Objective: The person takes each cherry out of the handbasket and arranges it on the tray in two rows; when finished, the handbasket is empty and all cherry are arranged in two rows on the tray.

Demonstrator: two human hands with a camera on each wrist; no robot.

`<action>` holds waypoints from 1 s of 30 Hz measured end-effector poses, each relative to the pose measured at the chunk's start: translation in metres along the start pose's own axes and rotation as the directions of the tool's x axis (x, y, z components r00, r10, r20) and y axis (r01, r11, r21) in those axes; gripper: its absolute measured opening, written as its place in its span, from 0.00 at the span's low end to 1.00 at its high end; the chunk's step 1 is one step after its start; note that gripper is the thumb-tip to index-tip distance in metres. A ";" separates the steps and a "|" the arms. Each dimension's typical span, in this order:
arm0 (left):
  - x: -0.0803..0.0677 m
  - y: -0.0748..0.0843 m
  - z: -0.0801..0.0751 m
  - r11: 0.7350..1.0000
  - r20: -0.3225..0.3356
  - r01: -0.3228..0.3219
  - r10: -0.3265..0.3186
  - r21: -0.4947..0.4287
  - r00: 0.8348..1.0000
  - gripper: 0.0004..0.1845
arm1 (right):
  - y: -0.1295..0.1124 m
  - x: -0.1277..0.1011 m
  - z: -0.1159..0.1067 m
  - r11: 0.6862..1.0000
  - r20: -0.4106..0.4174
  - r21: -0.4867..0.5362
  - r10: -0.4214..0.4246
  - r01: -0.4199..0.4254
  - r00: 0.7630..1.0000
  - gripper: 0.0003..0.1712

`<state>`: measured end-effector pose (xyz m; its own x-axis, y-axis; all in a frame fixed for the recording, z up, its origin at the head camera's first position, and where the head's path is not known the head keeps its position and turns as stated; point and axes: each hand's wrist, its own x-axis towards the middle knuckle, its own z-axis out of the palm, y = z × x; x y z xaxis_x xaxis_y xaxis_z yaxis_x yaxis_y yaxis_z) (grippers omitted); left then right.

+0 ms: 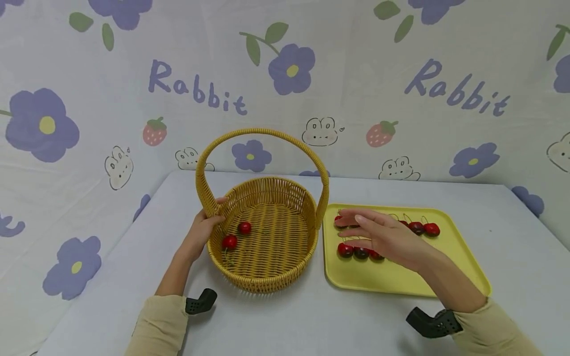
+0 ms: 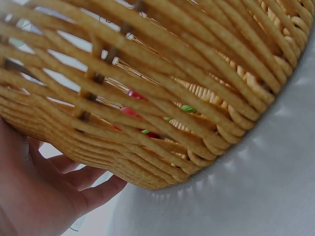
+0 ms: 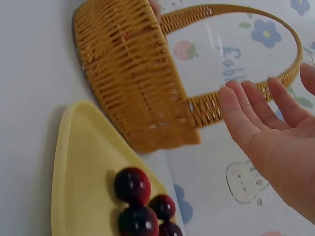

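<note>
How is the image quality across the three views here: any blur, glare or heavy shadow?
Head view: evenly lit, sharp, only soft shadows under the basket and tray. Left wrist view: basket weave very close, softly focused, bright light showing through the gaps; left hand dim at the corner. Right wrist view: right hand and cherries slightly soft, small highlights on the cherries.

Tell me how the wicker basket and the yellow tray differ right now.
The wicker basket is woven, deep and oval with a tall arched handle; the yellow tray is smooth, shallow and rectangular. The basket holds two cherries; the tray holds more. The left hand holds the basket's rim; the right hand hovers open over the tray. Both sit on the table.
</note>
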<state>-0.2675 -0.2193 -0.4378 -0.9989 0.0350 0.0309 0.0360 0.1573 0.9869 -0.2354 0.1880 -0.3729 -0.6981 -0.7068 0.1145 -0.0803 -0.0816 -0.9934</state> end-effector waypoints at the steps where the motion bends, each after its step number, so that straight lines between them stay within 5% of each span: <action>1: 0.000 0.000 0.000 1.000 0.000 0.000 0.000 0.000 1.000 0.26 | 0.000 0.004 0.004 1.000 -0.001 -0.001 0.009 -0.009 1.000 0.23; 30: -0.001 -0.002 -0.001 1.000 -0.003 -0.024 0.024 -0.001 1.000 0.26 | -0.001 0.098 0.070 0.973 -0.080 -0.054 0.222 -0.226 0.972 0.27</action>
<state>-0.2670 -0.2210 -0.4397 -0.9978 0.0362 0.0550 0.0600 0.1550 0.9861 -0.2536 0.0699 -0.3610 -0.7531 -0.6488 -0.1088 0.0414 0.1184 -0.9921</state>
